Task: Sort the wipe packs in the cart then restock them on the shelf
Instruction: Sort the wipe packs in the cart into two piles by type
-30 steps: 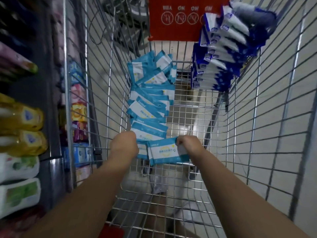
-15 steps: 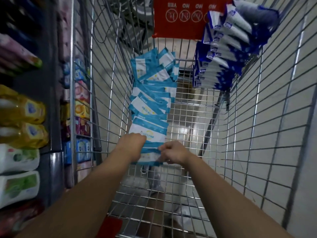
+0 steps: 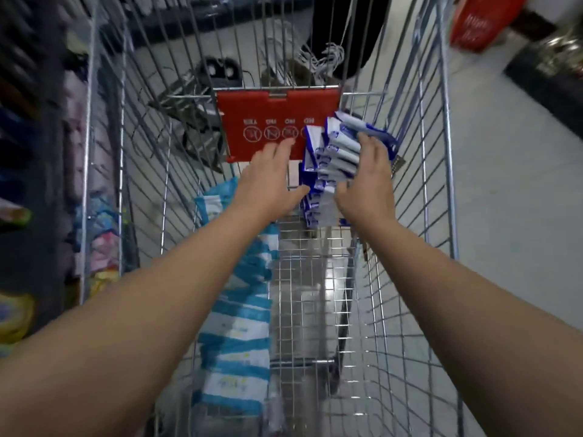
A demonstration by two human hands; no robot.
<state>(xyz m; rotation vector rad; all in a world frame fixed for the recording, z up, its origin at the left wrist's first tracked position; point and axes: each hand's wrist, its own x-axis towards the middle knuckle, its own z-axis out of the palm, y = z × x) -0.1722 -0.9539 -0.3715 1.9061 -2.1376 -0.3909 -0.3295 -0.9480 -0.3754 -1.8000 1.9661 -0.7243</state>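
A wire cart (image 3: 419,197) holds two groups of wipe packs. Several dark blue and white packs (image 3: 331,159) lean in a stack at the cart's far right end. A row of light blue and white packs (image 3: 236,335) lies along the cart's left side, partly hidden under my left forearm. My left hand (image 3: 268,181) is stretched out with straight fingers just left of the dark blue stack, holding nothing. My right hand (image 3: 369,181) has its fingers spread against the stack's right side.
A red plastic flap (image 3: 271,115) with printed icons hangs at the cart's far end. Shelves with coloured packages (image 3: 19,313) stand close on the left. Bare wire floor (image 3: 315,294) shows in the cart's right half. A red box (image 3: 479,23) sits on the floor far right.
Both hands let go of the light blue pack at the near end of the row and reached forward to the dark blue stack. The view tilted up along the cart.
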